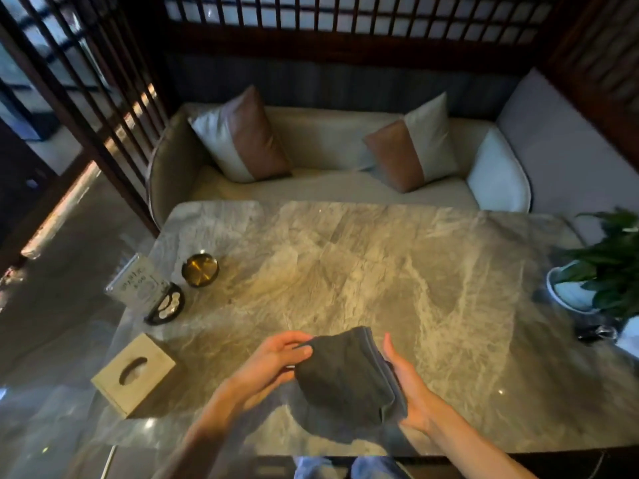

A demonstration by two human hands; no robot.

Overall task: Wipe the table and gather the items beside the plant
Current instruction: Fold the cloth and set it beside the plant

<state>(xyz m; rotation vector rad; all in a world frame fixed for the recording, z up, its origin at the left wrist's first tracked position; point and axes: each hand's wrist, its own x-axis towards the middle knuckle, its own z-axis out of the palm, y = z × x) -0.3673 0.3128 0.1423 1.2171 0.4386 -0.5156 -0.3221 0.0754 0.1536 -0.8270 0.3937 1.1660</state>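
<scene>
While above table (345, 257), hands (345, 371) grip cloth (349, 375)

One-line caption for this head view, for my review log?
Both hands, left hand and right hand, hold a folded grey cloth above the marble table.

**Around the booth**

Across from me runs a cream sofa (332, 188) with two cushions on its seat, each half brown and half pale: the left cushion (242, 136) leans toward the dark lattice screen (86, 98), the right cushion (413, 146) sits tilted near the sofa's white armrest (498, 174). Behind it a wooden grid panel (345, 15) backs pale panes. My blue jeans (345, 470) show at the bottom edge.
</scene>
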